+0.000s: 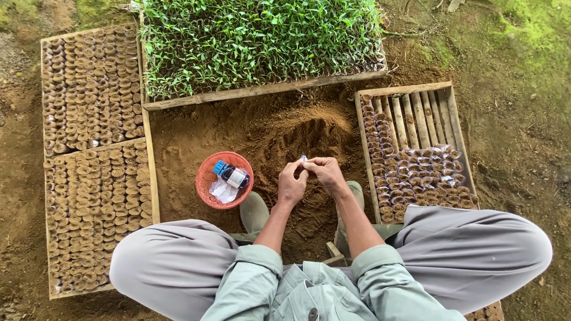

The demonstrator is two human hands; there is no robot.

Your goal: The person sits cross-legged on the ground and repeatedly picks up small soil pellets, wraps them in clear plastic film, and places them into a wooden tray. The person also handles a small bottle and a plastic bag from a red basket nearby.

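Observation:
I sit low on bare soil with my knees spread. My left hand (291, 184) and my right hand (325, 172) meet in front of me, and both pinch a small clear plastic bag (304, 159) between their fingertips. Just beyond the hands rises a mound of loose brown soil (309, 134). To the left of my left hand lies a round red plastic basket (224, 180) that holds a small bottle with a blue cap (231, 173) and a crumpled clear bag (223, 191).
A wooden tray of small soil-filled pots (95, 160) lies at my left. At my right, a slatted wooden tray (416, 113) is partly filled with such pots (416, 178). A tray of green seedlings (262, 41) stands ahead. My rubber boots (254, 212) rest by the mound.

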